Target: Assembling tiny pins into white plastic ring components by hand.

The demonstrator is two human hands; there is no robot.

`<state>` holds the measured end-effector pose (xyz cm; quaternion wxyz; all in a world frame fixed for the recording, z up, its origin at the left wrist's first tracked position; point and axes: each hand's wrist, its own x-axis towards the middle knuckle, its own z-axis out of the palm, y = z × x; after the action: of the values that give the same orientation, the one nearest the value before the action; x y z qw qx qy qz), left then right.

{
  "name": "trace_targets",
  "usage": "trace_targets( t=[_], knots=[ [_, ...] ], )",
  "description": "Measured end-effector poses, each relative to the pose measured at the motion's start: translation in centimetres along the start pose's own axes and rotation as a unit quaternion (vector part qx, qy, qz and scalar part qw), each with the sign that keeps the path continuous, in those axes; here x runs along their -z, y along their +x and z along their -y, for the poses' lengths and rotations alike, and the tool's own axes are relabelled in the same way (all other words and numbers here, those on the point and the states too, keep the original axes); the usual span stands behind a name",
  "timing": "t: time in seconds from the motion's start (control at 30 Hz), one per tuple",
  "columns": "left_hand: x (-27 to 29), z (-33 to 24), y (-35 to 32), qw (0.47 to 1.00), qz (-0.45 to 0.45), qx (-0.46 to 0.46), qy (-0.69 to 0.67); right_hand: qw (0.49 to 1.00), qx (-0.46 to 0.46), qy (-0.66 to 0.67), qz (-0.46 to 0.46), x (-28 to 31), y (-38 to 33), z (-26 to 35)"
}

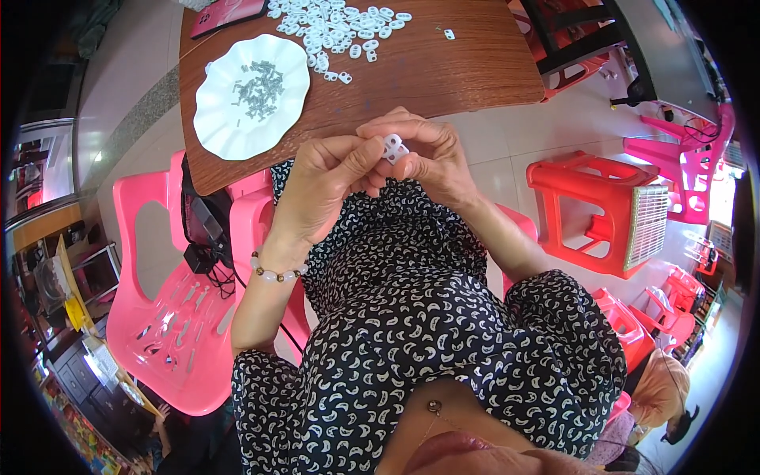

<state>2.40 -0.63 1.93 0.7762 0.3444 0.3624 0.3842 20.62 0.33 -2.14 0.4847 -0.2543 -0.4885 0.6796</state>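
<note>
In front of my body, near the table's edge, both hands are closed on a small white plastic piece with holes (393, 147). My left hand (326, 180) pinches its left side between thumb and fingers. My right hand (440, 158) grips the other side, its index finger arched over the top. Whether it is one piece or two joined is too small to tell. On the wooden table (451, 75), a scalloped white plate (214, 107) carries a heap of small grey cylindrical bits, perhaps springs (263, 89). A pile of white two-hole plastic pieces (336, 33) lies beyond the hands.
One loose white piece (449, 34) lies toward the table's right. A pink flat case (227, 14) rests at the far left corner. A pink chair (158, 340) with black cables stands at left, a red stool (582, 207) at right. Another person (661, 388) is at lower right.
</note>
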Motion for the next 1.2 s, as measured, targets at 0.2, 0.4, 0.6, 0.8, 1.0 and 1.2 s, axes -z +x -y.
trace_targets(
  t=[0.2,0.4,0.6,0.8,1.0,1.2],
  knots=[
    [-0.6,-0.2,-0.3,1.000,0.009,-0.023,-0.003,0.999,-0.011,0.032,-0.014,-0.5,-0.4,0.4],
    [-0.8,0.3,-0.4,0.998,0.021,-0.019,-0.049,0.998,-0.014,0.069,-0.008,-0.6,-0.4,0.6],
    [-1.0,0.6,-0.3,0.998,0.016,-0.007,-0.067,0.998,-0.005,0.055,-0.008,-0.2,-0.5,0.7],
    [-1.4,0.3,-0.2,0.998,-0.018,0.021,-0.059,0.999,0.008,0.035,0.015,0.0,-0.2,0.7],
    [-2.1,-0.3,0.1,0.997,-0.023,0.028,-0.061,0.998,0.021,0.039,0.038,0.4,-0.3,0.8],
    [-2.2,-0.3,0.2,0.998,0.000,0.018,-0.056,0.997,0.061,0.037,0.024,0.1,-0.6,1.0]
  ],
)
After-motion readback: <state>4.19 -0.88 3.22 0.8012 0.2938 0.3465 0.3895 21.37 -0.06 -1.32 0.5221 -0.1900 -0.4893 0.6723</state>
